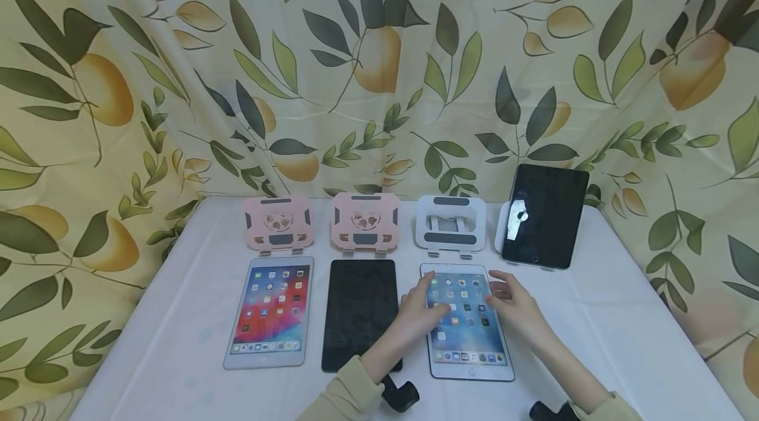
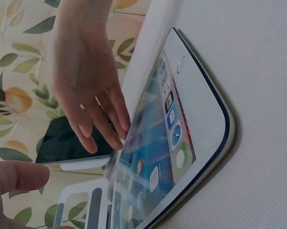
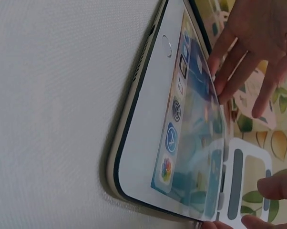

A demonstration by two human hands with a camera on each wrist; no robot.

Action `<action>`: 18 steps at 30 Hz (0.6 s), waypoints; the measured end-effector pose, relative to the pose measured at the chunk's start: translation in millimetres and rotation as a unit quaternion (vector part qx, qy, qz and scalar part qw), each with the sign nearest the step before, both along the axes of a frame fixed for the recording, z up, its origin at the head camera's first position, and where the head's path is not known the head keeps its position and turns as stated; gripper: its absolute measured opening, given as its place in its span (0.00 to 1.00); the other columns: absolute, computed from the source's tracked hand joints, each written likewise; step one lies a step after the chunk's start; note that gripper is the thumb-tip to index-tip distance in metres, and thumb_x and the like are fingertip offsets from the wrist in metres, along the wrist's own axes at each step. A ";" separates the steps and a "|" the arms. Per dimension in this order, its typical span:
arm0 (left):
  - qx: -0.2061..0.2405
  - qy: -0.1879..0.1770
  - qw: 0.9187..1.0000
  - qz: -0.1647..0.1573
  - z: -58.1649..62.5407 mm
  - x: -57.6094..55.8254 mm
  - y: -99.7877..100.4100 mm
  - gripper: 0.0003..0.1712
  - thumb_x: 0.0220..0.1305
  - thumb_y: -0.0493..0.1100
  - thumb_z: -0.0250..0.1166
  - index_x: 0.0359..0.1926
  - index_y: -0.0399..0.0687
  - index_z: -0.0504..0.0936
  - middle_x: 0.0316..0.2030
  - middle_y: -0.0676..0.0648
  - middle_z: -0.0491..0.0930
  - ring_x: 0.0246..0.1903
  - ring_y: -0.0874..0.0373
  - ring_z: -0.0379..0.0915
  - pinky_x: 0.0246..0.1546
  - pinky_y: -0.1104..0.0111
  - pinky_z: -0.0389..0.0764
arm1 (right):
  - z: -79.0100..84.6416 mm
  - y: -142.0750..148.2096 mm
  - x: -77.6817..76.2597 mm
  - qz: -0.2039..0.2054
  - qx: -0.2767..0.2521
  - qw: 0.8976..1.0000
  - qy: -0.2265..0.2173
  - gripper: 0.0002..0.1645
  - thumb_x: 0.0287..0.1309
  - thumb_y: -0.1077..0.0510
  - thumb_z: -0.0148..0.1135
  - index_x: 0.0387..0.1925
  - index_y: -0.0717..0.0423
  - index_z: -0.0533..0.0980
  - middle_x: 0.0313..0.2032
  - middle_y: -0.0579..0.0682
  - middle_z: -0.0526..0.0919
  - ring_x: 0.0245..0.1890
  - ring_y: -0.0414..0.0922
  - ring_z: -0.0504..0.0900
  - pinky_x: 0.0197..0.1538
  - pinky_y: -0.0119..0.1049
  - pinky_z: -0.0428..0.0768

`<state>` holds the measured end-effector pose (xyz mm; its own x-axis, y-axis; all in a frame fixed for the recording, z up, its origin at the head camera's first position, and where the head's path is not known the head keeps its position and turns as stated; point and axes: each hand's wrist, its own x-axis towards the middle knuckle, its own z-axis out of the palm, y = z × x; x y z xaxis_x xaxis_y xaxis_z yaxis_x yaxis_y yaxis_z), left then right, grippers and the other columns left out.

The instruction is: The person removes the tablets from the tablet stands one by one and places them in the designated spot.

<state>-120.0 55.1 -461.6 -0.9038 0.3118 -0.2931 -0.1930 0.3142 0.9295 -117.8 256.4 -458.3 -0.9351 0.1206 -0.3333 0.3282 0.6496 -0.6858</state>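
Observation:
A white tablet (image 1: 468, 329) with a lit blue home screen lies face up on the table. My left hand (image 1: 418, 312) is at its upper left edge, thumb stretched over the screen. Across from it, my right hand (image 1: 518, 309) is by the right edge, its thumb also above the glass. In the right wrist view, the left hand's extended fingers (image 3: 231, 67) meet the tablet's side. The left wrist view has the right hand's fingers (image 2: 105, 119) loosely extended along the other side. Just behind the tablet stands a white tablet stand (image 1: 450, 223).
Left of my hands lie a dark tablet (image 1: 358, 309) and a white tablet with a red-blue screen (image 1: 273, 309). Two pink stands (image 1: 279, 238) are behind them. At the back right, a black tablet (image 1: 545, 217) leans on a stand. A patterned curtain (image 1: 379, 111) hangs behind the table.

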 end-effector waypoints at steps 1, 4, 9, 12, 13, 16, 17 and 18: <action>-0.005 0.003 1.000 0.001 -0.6 -0.5 0.1 0.41 0.60 0.46 0.61 0.72 0.50 0.57 0.66 0.34 0.62 0.63 0.39 0.57 0.60 0.34 0.60 | 0.2 0.9 0.0 -0.002 -0.002 1.000 0.001 0.37 0.66 0.56 0.51 0.71 0.63 0.50 0.66 0.71 0.63 0.66 0.66 0.64 0.64 0.59 0.69; -0.014 0.011 1.000 0.004 -1.9 -1.3 0.7 0.41 0.59 0.46 0.62 0.71 0.47 0.58 0.64 0.34 0.62 0.62 0.39 0.58 0.60 0.35 0.61 | 0.3 3.5 0.2 -0.004 -0.010 1.000 0.004 0.36 0.66 0.57 0.50 0.70 0.64 0.52 0.64 0.70 0.65 0.65 0.65 0.65 0.64 0.59 0.69; -0.018 0.038 0.999 0.004 -1.5 -1.5 2.5 0.40 0.60 0.44 0.61 0.71 0.46 0.58 0.63 0.36 0.64 0.60 0.43 0.59 0.59 0.38 0.64 | 0.4 7.4 1.7 -0.005 -0.010 1.000 0.017 0.32 0.67 0.57 0.49 0.68 0.63 0.57 0.62 0.68 0.68 0.63 0.64 0.68 0.63 0.57 0.71; -0.013 0.059 0.998 0.002 0.0 -2.5 4.4 0.37 0.61 0.43 0.60 0.71 0.47 0.59 0.62 0.38 0.66 0.59 0.45 0.60 0.58 0.42 0.65 | 1.3 10.9 2.9 -0.012 0.001 0.999 0.033 0.29 0.67 0.56 0.48 0.66 0.62 0.61 0.61 0.66 0.71 0.61 0.62 0.70 0.60 0.53 0.75; -0.008 0.064 0.998 0.002 0.5 -3.3 5.1 0.36 0.62 0.43 0.60 0.70 0.47 0.61 0.62 0.38 0.66 0.60 0.46 0.60 0.59 0.43 0.66 | 1.9 12.3 3.1 -0.013 0.002 0.999 0.039 0.28 0.67 0.56 0.48 0.66 0.62 0.62 0.60 0.66 0.72 0.60 0.62 0.71 0.60 0.53 0.76; 0.007 0.074 0.997 -0.009 3.2 -6.7 7.4 0.31 0.64 0.43 0.58 0.68 0.47 0.65 0.61 0.40 0.69 0.60 0.47 0.64 0.60 0.48 0.68 | 5.1 15.8 3.8 -0.020 0.002 0.998 0.052 0.27 0.68 0.56 0.48 0.65 0.61 0.64 0.58 0.65 0.74 0.58 0.60 0.73 0.58 0.51 0.77; 0.013 0.076 0.997 -0.014 3.9 -7.9 8.4 0.29 0.65 0.43 0.58 0.67 0.47 0.66 0.60 0.40 0.70 0.60 0.48 0.66 0.60 0.49 0.70 | 5.4 17.2 3.6 -0.022 0.001 0.998 0.056 0.26 0.68 0.56 0.48 0.64 0.61 0.64 0.58 0.64 0.74 0.58 0.59 0.73 0.58 0.51 0.77; 0.018 0.078 0.997 -0.019 4.7 -9.2 9.4 0.28 0.65 0.43 0.57 0.66 0.47 0.67 0.59 0.41 0.72 0.59 0.49 0.68 0.59 0.51 0.71 | 5.9 18.6 3.5 -0.022 0.000 0.998 0.060 0.26 0.68 0.56 0.49 0.64 0.61 0.64 0.57 0.64 0.75 0.57 0.59 0.74 0.58 0.51 0.77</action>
